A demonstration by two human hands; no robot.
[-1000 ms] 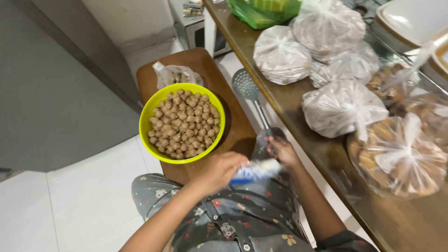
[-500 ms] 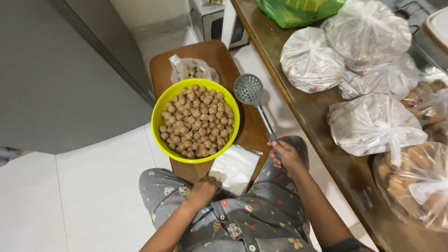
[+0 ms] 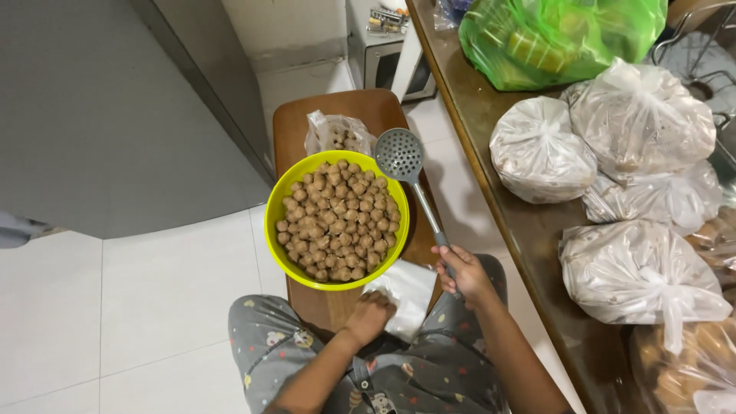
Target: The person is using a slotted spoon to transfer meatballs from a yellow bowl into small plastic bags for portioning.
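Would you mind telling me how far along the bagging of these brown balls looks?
Done: several tied bags lie on the counter. In hand: the right hand has a grip on the slotted ladle, and the left hand rests on an empty clear bag. Left: the yellow bowl is full of balls.

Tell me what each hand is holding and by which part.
Right hand grips the grey slotted metal skimmer at the lower end of its handle. Left hand rests on a clear plastic bag; grip unclear.
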